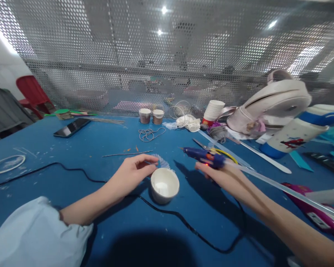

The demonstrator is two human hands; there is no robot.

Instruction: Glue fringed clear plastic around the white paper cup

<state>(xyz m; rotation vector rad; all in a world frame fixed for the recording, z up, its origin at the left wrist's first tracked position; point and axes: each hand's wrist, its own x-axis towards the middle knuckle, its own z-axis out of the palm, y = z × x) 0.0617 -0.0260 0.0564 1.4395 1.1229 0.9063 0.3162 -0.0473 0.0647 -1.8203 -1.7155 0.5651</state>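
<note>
My right hand (215, 176) is closed around a blue glue gun (204, 156) with a red light on its body; its nozzle points left and a long clear glue stick runs out of its back to the right. My left hand (135, 170) rests on the blue table, fingers pinched on a small pleated blue-white paper piece (161, 161). A white paper cup (164, 185) stands upright just to the right of that hand, between the two hands. The gun's black cord (167, 212) runs across the table under my left arm.
A phone (71, 127) lies at the far left, a white ring (6, 164) near the left edge. Two small cups (151, 116), coiled string (149, 134), a cup stack (213, 110), a pale bag (269, 105) and a bottle (300, 131) crowd the back right. Perforated mesh closes off the back.
</note>
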